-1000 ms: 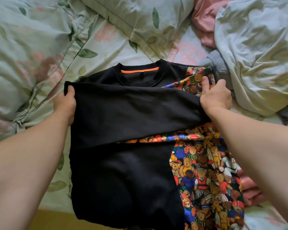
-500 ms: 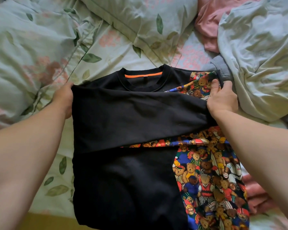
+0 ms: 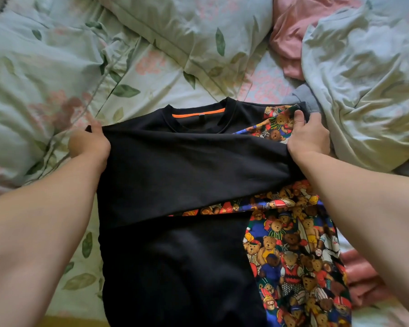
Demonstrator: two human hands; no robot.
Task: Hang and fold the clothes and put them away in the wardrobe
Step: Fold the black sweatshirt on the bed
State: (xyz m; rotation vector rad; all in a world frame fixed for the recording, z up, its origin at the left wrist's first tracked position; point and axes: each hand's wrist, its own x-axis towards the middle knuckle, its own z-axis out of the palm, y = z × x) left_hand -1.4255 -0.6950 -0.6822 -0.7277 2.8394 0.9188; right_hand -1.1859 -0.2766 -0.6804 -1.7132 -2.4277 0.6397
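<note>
As the sweatshirt (image 3: 175, 267) lies between them, left hand (image 3: 90, 143) and right hand (image 3: 308, 135) clamp fingers (image 3: 298, 117) on its edges.

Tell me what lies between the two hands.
Head view: a black fold of the sweatshirt spans from the left hand to the right hand, both gripping it.

The sweatshirt (image 3: 187, 173): matt black knit cloth, smooth, ribbed at the collar. Its bear-print panel (image 3: 293, 256): smooth printed cloth, matt. The bed sheet (image 3: 45, 67): floral woven cloth, matt, creased. The pale blue cloth (image 3: 364, 79) at the bed's far right: thin, crumpled, faint sheen.
</note>
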